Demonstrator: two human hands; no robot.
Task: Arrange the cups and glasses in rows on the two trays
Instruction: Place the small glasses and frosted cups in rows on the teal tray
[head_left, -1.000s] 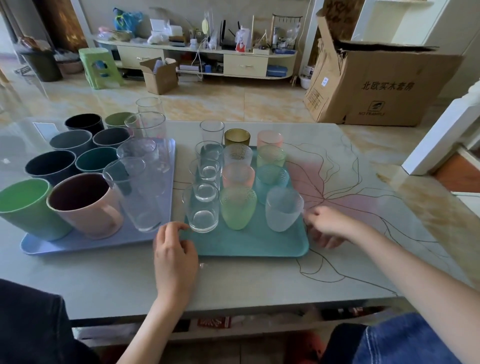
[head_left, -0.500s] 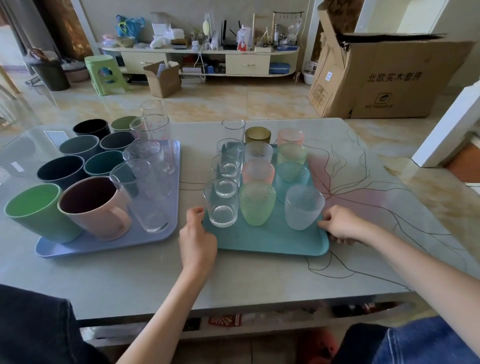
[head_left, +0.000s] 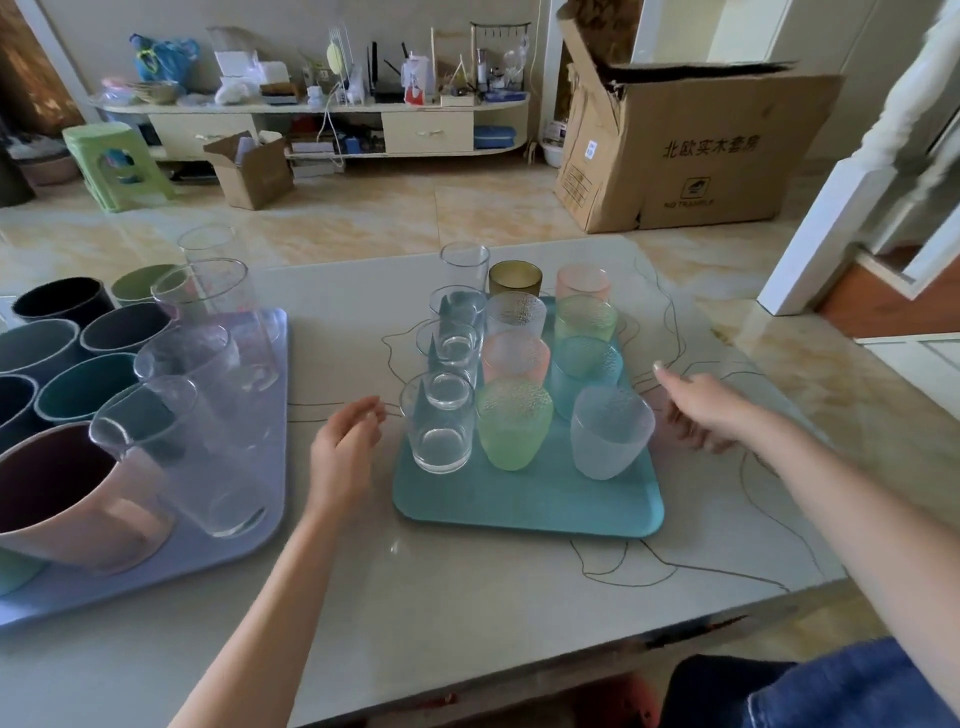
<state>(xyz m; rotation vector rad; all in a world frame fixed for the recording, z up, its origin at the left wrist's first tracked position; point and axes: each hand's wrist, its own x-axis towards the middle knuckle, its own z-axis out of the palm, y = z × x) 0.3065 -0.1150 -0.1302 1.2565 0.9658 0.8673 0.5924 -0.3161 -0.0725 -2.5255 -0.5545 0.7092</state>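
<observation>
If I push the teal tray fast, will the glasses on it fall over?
Probably some would. The teal tray carries closely packed glasses, so one wobble could knock its neighbours. The tall clear glass at the front left looks likeliest to tip. They look breakable, and the table looks smooth, so the tray may slide easily.

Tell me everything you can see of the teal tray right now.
The teal tray is a flat rectangle with rounded corners and a low raised rim, matte like plastic. It lies level on the pale table, right of the lavender tray and apart from it. Glasses stand upright on it in three rows; its near strip is bare. The left hand and right hand sit at its sides, not gripping it.
</observation>
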